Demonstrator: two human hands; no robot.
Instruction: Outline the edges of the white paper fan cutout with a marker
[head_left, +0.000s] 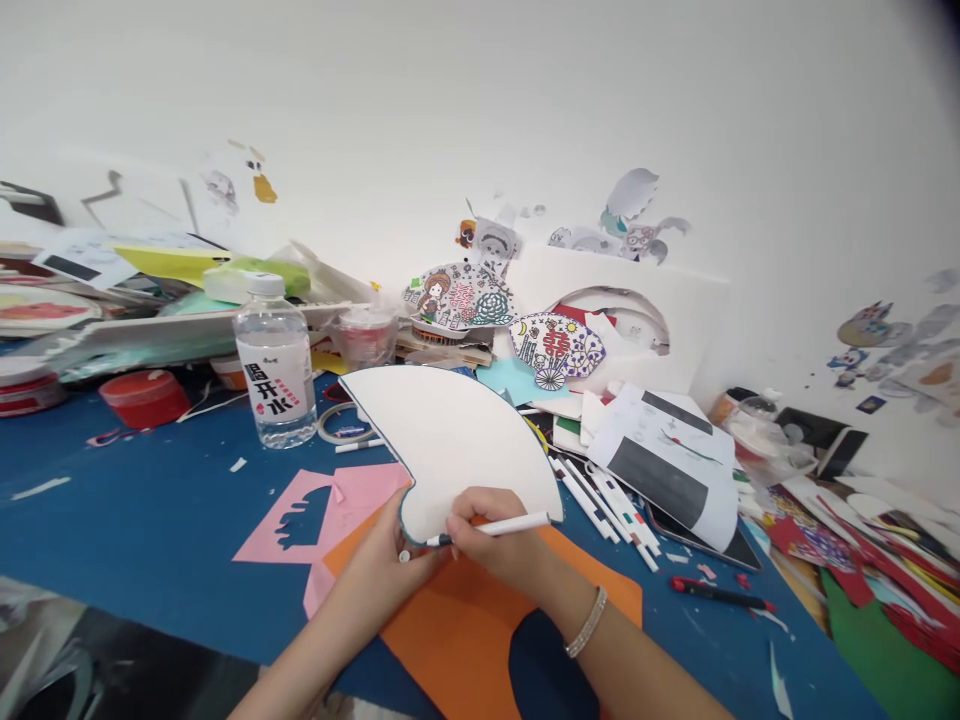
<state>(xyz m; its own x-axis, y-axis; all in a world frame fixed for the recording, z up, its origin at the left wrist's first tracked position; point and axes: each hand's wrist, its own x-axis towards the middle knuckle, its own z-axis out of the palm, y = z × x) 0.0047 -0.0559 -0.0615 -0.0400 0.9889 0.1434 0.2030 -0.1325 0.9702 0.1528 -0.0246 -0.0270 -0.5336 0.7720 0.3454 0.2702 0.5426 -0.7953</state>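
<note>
White fan-shaped card (457,440) is held over orange paper (457,625) on the bench (187,520), left hand (390,560) pinching its lower edge, right hand (495,540) closed around a marker (521,523). Dark outlining already borders its left side; its face remains undrawn.

A crowded paper-craft workspace, set up along a white wall (360,110) dotted with small paper cut-outs (264,188).
On a blue counter (180,520) lie a pink paper sheet with a jagged hole (352,497), an orange sheet with a rounded opening (450,650), a white fan-shaped board (457,430), a bundle of white-barrelled markers (583,500) and a slim black-and-red tool (720,595) among paper scraps. Two decorated fan-shaped pieces bearing red characters (555,345) stand at the back, near red-topped plastic tubs (145,400) and loose piles of coloured paper (862,620); whether home or studio cannot be told.
</note>
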